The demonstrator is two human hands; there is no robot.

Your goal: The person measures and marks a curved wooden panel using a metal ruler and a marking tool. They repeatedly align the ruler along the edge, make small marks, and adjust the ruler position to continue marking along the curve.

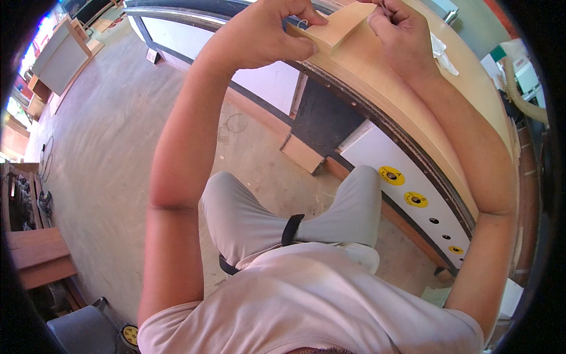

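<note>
A small light-wood board (348, 25) lies at the far edge of view, on top of a long wooden worktop (413, 103). My left hand (259, 36) grips the board's left end, its thumb low on the near side and a finger above. A thin white loop (303, 24) shows between thumb and finger. Over the board's right end, my right hand (404, 38) is closed in a pinch. What its fingertips hold is too small and partly cut off by the top of the picture.
Below the worktop's dark edge, a white panel carries round yellow labels (391, 176) with dark centres. A crumpled white sheet (442, 54) lies right of my right hand. A ribbed hose (519, 97) hangs at the far right. Brown wooden furniture (44, 248) and a grey bin-like container (82, 330) stand left.
</note>
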